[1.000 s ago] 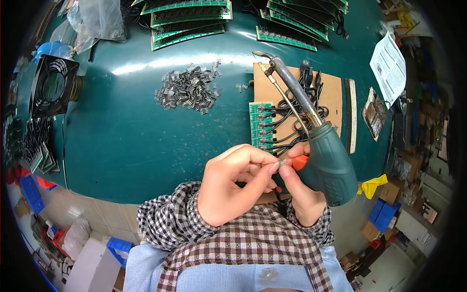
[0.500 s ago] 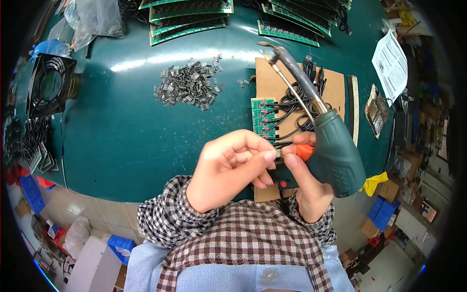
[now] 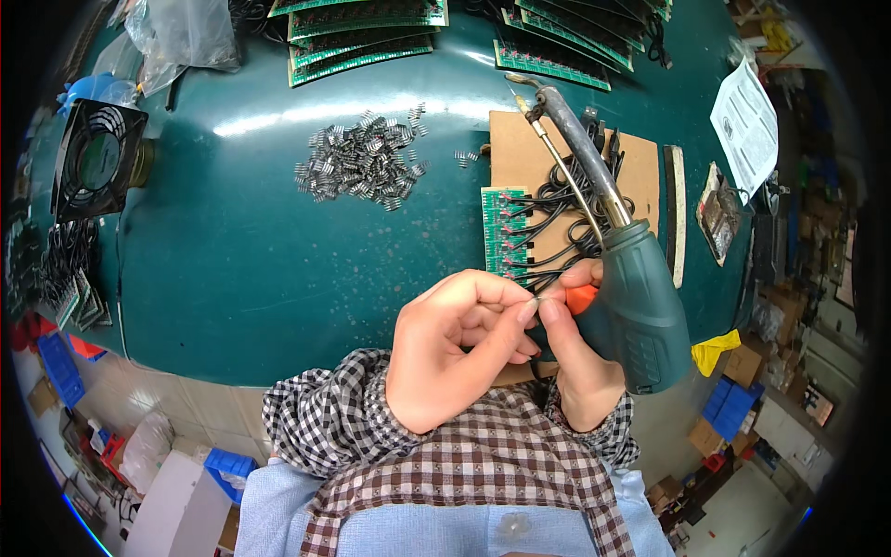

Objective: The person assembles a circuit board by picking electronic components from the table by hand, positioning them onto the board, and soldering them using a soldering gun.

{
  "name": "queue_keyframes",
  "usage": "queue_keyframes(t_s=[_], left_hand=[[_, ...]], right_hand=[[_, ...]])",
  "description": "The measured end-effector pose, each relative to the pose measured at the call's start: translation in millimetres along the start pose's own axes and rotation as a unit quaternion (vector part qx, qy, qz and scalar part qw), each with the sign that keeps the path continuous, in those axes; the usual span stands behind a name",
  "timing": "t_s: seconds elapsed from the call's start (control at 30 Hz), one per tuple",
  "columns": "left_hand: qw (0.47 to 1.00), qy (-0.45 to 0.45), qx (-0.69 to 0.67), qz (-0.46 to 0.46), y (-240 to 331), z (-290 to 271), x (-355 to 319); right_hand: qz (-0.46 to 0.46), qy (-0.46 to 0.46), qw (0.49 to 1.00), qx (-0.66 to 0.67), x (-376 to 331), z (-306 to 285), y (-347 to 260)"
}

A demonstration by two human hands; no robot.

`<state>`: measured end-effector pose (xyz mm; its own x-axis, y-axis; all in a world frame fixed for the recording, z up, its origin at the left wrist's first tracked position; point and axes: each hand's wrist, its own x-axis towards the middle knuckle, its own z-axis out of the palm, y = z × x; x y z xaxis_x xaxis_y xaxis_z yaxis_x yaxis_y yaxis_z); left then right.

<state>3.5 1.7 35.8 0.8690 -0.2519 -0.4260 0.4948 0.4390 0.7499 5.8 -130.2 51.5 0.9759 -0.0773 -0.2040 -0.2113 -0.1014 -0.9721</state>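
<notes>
Both hands pinch perhaps a wire (image 3: 535, 299)

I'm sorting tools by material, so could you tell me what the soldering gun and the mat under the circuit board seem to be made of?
Soldering gun: matte dark green body, likely plastic; its barrel has a dull grey metal look. Mat: flat, brown and unglossy, probably cardboard.

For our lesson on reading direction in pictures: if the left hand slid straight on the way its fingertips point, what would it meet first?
The left hand points to the person's right, and its fingertips already seem to meet the right hand at a small metal piece. Just beyond lies the green soldering gun; depth is unclear.
</notes>
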Motion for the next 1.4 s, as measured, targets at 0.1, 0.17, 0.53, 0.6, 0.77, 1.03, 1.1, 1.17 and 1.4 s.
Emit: queue_keyframes(t_s=[0.1, 0.17, 0.53, 0.6, 0.77, 1.03, 1.1, 1.17, 1.4], left_hand=[[0.997, 0.03, 0.049, 0.055, -3.0, -7.6, 0.5], [0.989, 0.076, 0.089, 0.095, 3.0, -12.5, 12.2], [0.99, 0.096, 0.092, 0.042, -2.1, -37.6, 59.1], [0.989, 0.086, 0.113, 0.04, -3.2, -38.0, 62.4], [0.994, 0.069, 0.088, -0.004, 0.1, -43.4, 66.0], [0.995, 0.045, 0.081, -0.026, 1.3, -45.5, 67.3], [0.995, 0.043, 0.084, -0.029, 1.5, -45.9, 68.0], [0.995, 0.044, 0.084, -0.03, 1.4, -46.2, 68.4], [0.996, 0.06, 0.063, -0.023, 0.5, -47.7, 68.4]], right_hand=[[0.099, 0.032, 0.994, -0.043, -4.6, 1.3, -21.1], [-0.029, 0.029, 0.997, 0.061, -12.1, -19.5, 2.3], [0.008, 0.023, 0.968, 0.249, -25.6, -44.3, 28.9], [0.024, 0.025, 0.973, 0.23, -25.8, -41.3, 28.1], [0.012, 0.051, 0.989, 0.137, -33.7, -44.2, 21.7], [0.016, 0.044, 0.996, 0.073, -45.1, -50.0, 23.7], [0.021, 0.051, 0.995, 0.078, -45.4, -47.4, 24.5], [0.026, 0.059, 0.995, 0.082, -45.0, -43.9, 24.8], [0.078, 0.086, 0.987, 0.109, -42.5, -35.7, 23.3]])
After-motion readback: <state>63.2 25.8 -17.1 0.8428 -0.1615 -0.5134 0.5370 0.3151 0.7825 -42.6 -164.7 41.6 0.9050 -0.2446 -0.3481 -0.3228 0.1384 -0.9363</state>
